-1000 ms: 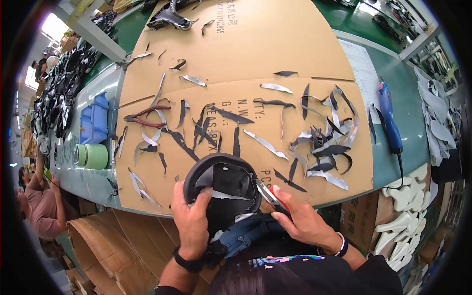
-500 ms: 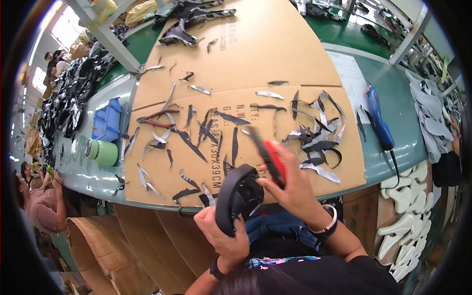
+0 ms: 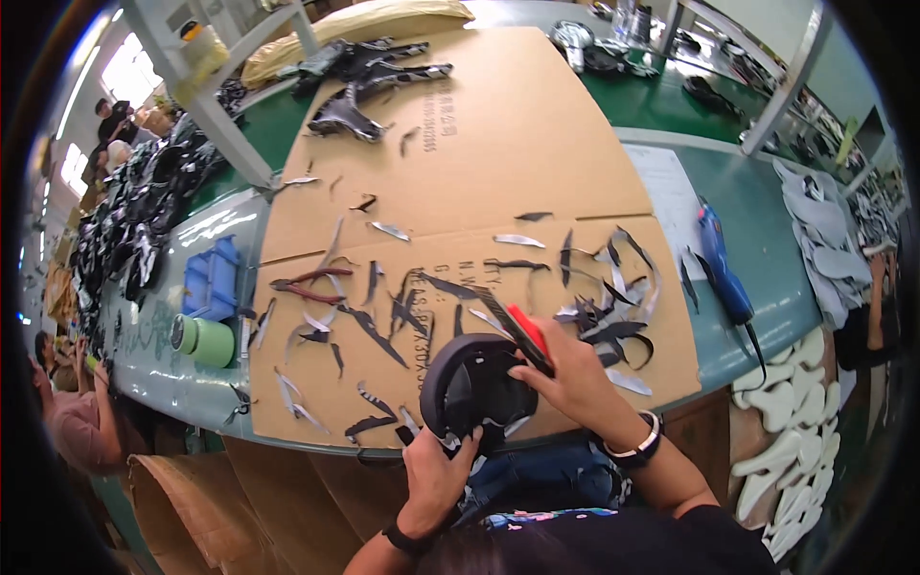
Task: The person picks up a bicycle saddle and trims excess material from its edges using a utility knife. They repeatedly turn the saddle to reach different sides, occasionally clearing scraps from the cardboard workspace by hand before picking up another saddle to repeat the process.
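Observation:
My left hand [image 3: 436, 477] grips the lower edge of a rounded black padded piece [image 3: 443, 388] with a hollow inner side, tilted toward me at the table's front edge. In my right hand [image 3: 575, 383] is a red-and-black utility knife [image 3: 528, 337], its blade out and pointing up and left above the piece. My right thumb is close to the piece's upper right rim; whether it touches cannot be told. Beneath both hands lies a flat cardboard sheet [image 3: 537, 86], strewn with black and grey trimmed strips [image 3: 374, 335].
Red-handled pliers [image 3: 311, 286] lie left on the cardboard. Farther left stand a blue bin [image 3: 211, 278] and a green jar [image 3: 202, 340]. A blue corded hand tool [image 3: 724, 264] lies right, near white molded pieces [image 3: 786, 450]. Black covers [image 3: 359, 91] lie at the back. Another person [image 3: 81, 422] is at left.
The black piece has turned so its hollow side shows more. The knife has moved slightly down, and the whole view has shifted, with the table lower in it.

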A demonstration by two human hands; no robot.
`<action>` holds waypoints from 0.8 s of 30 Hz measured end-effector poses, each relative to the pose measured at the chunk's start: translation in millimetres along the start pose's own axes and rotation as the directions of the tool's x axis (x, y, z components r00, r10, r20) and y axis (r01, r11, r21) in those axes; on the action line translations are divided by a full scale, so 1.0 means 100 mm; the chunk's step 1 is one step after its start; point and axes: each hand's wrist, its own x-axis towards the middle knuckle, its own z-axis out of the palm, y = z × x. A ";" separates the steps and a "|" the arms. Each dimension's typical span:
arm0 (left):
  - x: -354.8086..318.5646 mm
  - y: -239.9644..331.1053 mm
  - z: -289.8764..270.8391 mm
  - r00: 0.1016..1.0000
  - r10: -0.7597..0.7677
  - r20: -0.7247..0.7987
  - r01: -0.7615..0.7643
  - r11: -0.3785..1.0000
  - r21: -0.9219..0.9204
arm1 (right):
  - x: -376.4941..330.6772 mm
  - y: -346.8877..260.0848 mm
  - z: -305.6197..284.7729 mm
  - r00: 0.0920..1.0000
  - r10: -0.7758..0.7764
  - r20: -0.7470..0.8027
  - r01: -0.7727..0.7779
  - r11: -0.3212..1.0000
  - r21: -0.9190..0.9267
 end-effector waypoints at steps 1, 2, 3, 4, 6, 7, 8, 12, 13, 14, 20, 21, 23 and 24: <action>0.01 0.02 0.02 1.000 0.008 -0.021 -0.010 0.998 -0.060 | 0.01 0.04 0.03 0.999 0.035 0.021 -0.035 0.999 0.020; 0.02 -0.01 0.04 1.000 0.003 -0.011 -0.004 0.998 -0.058 | 0.03 0.07 0.07 0.997 0.058 0.049 -0.060 0.997 0.048; 0.02 -0.04 0.06 1.000 0.003 -0.014 -0.004 0.998 -0.067 | 0.07 0.07 0.06 0.997 0.066 0.050 -0.068 0.996 0.048; 0.02 -0.06 0.06 1.000 0.005 -0.020 -0.006 0.997 -0.076 | 0.11 0.07 0.04 0.997 0.065 0.046 -0.066 0.998 0.018; 0.00 -0.02 0.05 1.000 0.009 -0.017 -0.009 0.999 -0.034 | 0.14 0.07 0.05 0.998 0.049 0.045 -0.049 0.999 -0.008; -0.01 0.00 0.05 0.999 0.019 -0.027 -0.020 0.999 -0.033 | 0.15 0.07 0.04 0.998 0.005 0.055 -0.003 0.999 -0.038; -0.01 0.02 0.05 0.998 0.040 -0.043 -0.041 0.999 -0.032 | 0.17 0.08 0.05 0.997 -0.048 0.060 0.052 0.996 -0.069; -0.06 0.02 0.06 0.999 0.033 -0.028 -0.031 0.997 0.069 | 0.09 0.10 0.11 0.986 -0.155 0.060 0.163 0.975 -0.154; -0.04 0.01 0.06 0.995 0.084 -0.051 -0.081 0.996 0.045 | 0.14 0.09 0.13 0.981 -0.192 -0.022 0.185 0.967 -0.178; -0.06 -0.03 0.04 0.993 0.078 -0.087 -0.073 0.996 0.056 | 0.17 0.14 0.15 0.984 -0.142 -0.111 0.106 0.955 -0.277; 0.29 -0.01 -0.32 0.989 0.085 0.122 -0.001 0.825 -0.564 | 0.30 0.38 -1.01 0.801 0.078 -0.593 -0.268 0.933 -0.240; 0.50 0.13 -0.38 0.986 0.090 0.139 0.017 0.782 -0.623 | 0.27 0.37 -0.98 0.878 0.171 -0.447 -0.226 0.971 -0.072; 1.17 0.27 -0.41 0.973 0.095 0.210 0.097 0.657 -0.747 | 0.28 0.38 -0.96 0.955 0.223 -0.197 -0.218 0.975 0.048; 1.51 0.41 -0.55 0.950 0.054 0.308 0.194 0.670 -0.717 | 0.33 0.36 -0.95 0.970 0.195 -0.144 -0.195 0.981 0.016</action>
